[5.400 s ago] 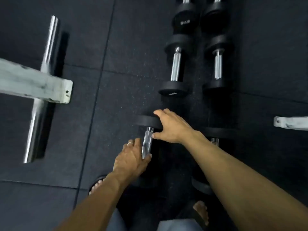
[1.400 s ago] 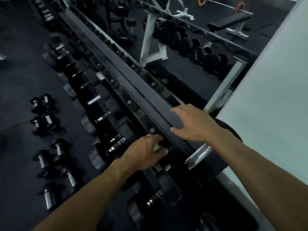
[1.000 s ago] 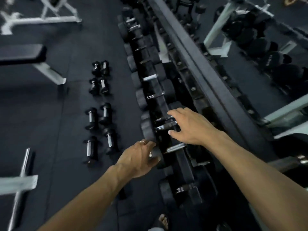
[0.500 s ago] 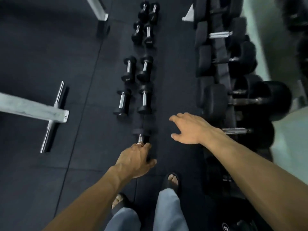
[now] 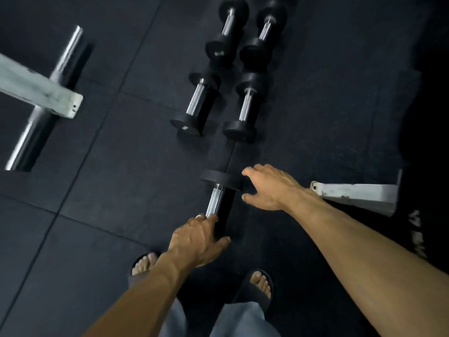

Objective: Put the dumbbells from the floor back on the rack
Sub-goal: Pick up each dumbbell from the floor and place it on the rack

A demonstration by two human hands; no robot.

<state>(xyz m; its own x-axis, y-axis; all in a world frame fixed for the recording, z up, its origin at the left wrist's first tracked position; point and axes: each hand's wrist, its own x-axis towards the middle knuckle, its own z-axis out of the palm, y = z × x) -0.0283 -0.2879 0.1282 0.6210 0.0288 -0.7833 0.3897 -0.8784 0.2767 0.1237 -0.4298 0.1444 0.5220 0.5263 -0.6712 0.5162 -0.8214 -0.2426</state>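
Now the left hand [image 5: 196,239] rests on the handle of the nearest dumbbell [image 5: 216,198], fingers not wrapped; the right hand [image 5: 267,188] is spread beside its weight.

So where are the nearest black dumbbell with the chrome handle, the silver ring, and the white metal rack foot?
Nearest black dumbbell with chrome handle [image 5: 214,200]: head view, on the handle.
Silver ring [image 5: 199,216]: head view, on a left-hand finger.
White metal rack foot [image 5: 354,195]: head view, on its top face.

Bare forearms, a ring [image 5: 198,216] on the left grip [image 5: 196,242], grey trousers [image 5: 239,319], seemingly dark open-toed sandals [image 5: 255,291].
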